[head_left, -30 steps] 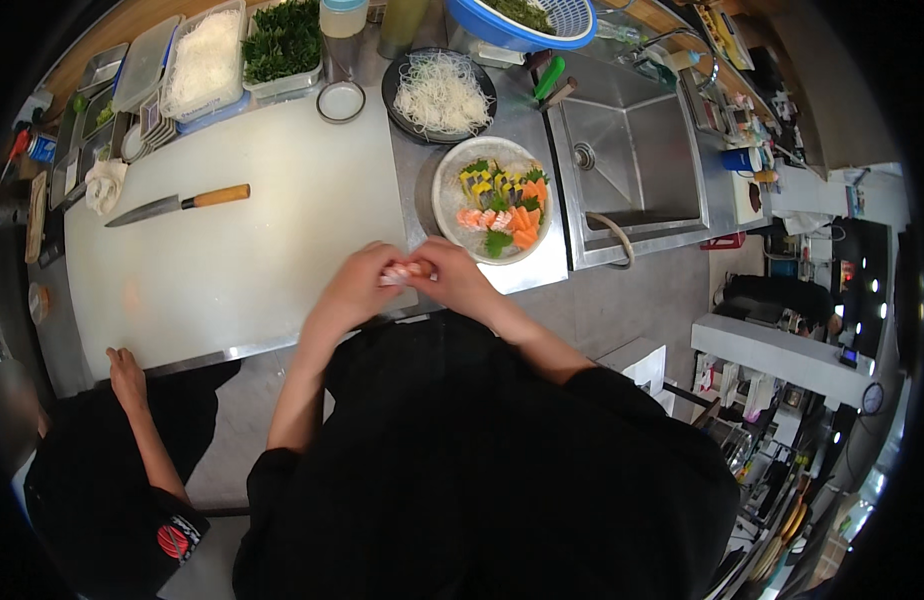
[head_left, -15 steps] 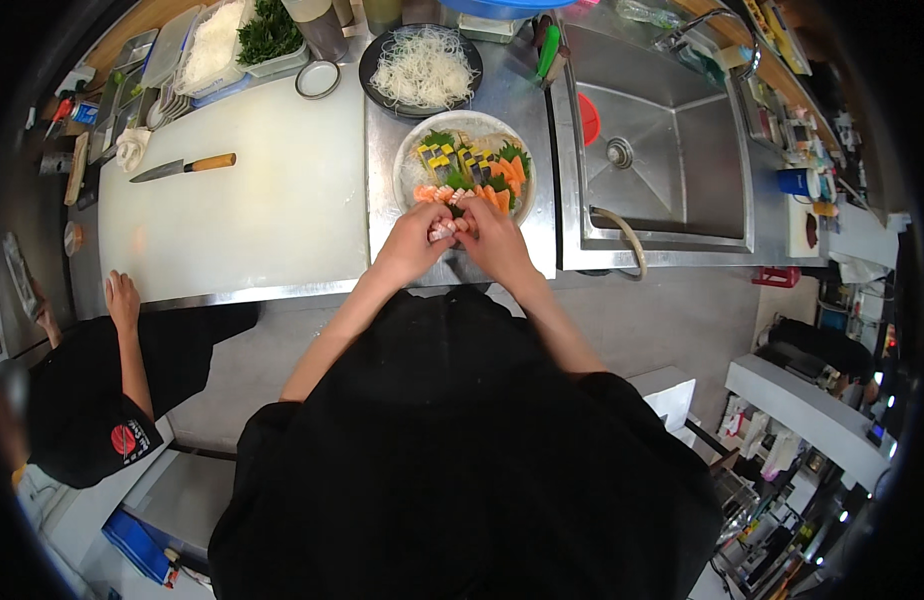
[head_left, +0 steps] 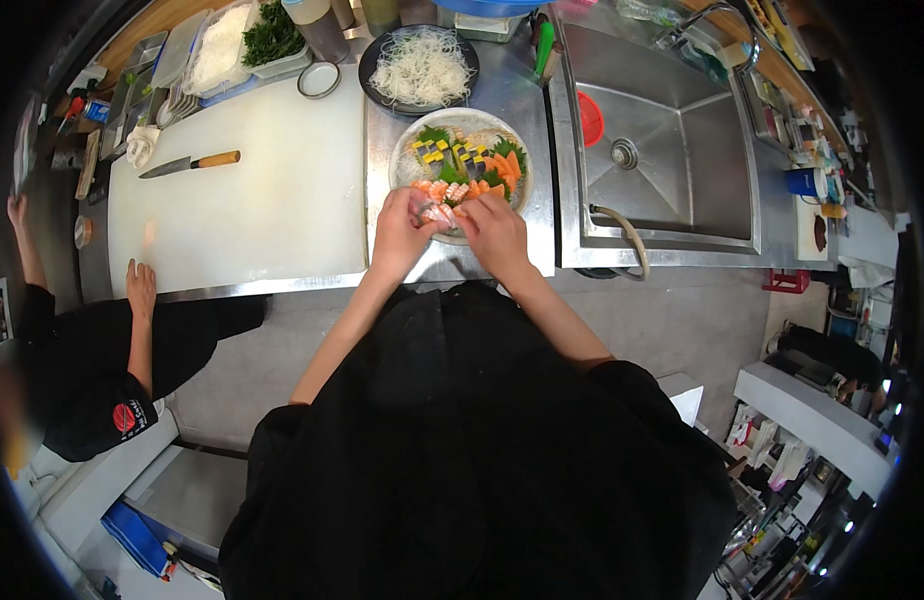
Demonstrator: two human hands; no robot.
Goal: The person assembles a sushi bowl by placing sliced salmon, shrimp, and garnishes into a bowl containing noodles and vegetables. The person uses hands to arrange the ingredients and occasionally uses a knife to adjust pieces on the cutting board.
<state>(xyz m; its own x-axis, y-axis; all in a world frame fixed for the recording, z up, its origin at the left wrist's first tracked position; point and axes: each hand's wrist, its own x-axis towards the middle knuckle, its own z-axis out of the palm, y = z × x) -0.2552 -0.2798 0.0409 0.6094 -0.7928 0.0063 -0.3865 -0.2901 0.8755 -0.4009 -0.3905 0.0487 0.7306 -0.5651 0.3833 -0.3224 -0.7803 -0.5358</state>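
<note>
A round pale plate (head_left: 397,165) carries green leaves (head_left: 436,133), yellow-and-dark striped pieces (head_left: 471,157) and orange fish slices (head_left: 507,168). Over its front edge my left hand (head_left: 402,238) pinches pale pink fish slices (head_left: 441,214). My right hand (head_left: 496,236) is closed at the right end of these slices, its fingertips touching them. The fingers of both hands partly cover the front of the plate. Behind it stands a black bowl (head_left: 369,87) heaped with white shredded strands (head_left: 424,66).
To the left lies a white cutting board (head_left: 272,210) with a wooden-handled knife (head_left: 192,164). A co-worker's hand (head_left: 141,288) rests at its near left edge. A steel sink (head_left: 672,140) with a hose (head_left: 627,237) is on the right. Tubs of white shreds (head_left: 219,45) and green leaves (head_left: 273,40) stand behind.
My hands have drawn slightly apart, and more of the pink slices shows between them. At the left, the co-worker's hand on the board has shifted, and their other hand has risen.
</note>
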